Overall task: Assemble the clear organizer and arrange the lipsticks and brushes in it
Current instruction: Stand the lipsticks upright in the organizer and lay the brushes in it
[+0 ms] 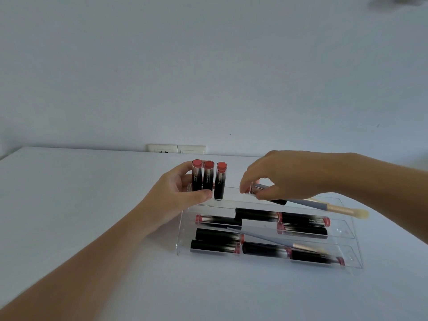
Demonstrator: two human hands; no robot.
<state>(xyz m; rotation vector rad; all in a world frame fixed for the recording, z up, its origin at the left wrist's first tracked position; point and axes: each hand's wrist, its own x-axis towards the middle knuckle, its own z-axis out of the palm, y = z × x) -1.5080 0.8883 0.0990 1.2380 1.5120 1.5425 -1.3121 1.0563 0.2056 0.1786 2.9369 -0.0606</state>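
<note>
The clear stepped organizer lies on the white table. Three black lipsticks with red caps stand upright in its back row; my left hand grips the left two, while the third stands free beside them. My right hand is shut on a lying lipstick in the back row, lifting its red end. Several more lipsticks lie flat in the middle and front rows. One blue-handled brush lies across the back right, another slants over the front rows.
A white wall socket plate sits on the wall behind the table's far edge. The white table spreads bare to the left and in front of the organizer.
</note>
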